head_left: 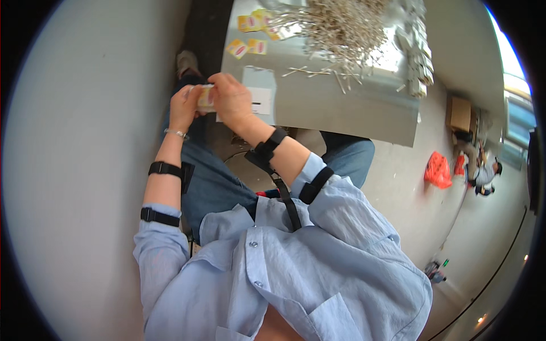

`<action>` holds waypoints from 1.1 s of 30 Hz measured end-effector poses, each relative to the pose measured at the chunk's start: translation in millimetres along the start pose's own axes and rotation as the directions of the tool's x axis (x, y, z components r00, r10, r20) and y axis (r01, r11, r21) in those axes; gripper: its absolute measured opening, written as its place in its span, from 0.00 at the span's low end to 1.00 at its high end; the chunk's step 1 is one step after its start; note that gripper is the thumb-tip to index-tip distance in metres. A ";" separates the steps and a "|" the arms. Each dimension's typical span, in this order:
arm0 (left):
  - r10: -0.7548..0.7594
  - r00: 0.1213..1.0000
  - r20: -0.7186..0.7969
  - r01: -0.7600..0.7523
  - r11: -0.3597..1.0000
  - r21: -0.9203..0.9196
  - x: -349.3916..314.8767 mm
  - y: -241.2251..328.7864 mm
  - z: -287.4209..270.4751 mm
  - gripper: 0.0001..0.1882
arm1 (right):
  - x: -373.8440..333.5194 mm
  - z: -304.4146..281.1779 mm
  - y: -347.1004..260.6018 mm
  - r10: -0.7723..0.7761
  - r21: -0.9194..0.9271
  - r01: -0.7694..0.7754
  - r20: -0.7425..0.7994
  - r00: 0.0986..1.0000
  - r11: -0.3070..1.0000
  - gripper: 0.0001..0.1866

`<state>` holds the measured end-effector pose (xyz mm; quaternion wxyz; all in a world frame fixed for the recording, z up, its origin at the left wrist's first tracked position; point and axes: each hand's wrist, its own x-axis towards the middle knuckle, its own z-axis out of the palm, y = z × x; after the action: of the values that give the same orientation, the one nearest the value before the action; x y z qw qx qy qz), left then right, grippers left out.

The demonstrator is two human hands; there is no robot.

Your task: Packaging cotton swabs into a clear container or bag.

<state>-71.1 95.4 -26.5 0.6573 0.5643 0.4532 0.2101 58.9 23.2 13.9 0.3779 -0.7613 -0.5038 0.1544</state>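
A grey table [341,108] is seen ahead, with a large heap of thin pale sticks [335,28] piled on it and a few yellow packets [250,34] laid near its far corner. A row of filled packs [418,57] appears stacked at its right edge, so much is judged left. One small yellow packet [205,98] is pinched between the left hand [183,107] and right hand [230,99], fingers closed on it, just before the table's near edge.

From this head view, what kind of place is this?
Likely a hand-assembly or packing workspace: a grey table heaped with thin pale sticks, small yellow packets beside them, a cardboard box on the floor.
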 end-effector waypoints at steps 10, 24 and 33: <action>0.028 0.998 -0.054 -0.024 0.996 0.084 14.7 -11.4 -26.5 0.24 | 7.7 -114.7 110.1 -0.255 -0.536 0.114 -0.198 0.946 0.836 0.11; 0.615 0.716 0.330 -0.637 0.383 0.669 -17.9 45.7 149.0 0.22 | -46.7 -126.2 118.0 -0.153 -0.153 0.106 -0.338 0.929 0.982 0.16; 0.646 0.733 0.213 -0.581 0.431 0.691 -13.4 30.8 159.9 0.22 | -63.3 -159.9 137.2 0.042 -0.070 -0.065 -0.286 0.957 0.995 0.13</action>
<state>62.6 5.1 -0.6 0.2393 0.8894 0.2875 0.2627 218.5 -128.2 11.1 0.4116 -0.8033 -0.4292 0.0336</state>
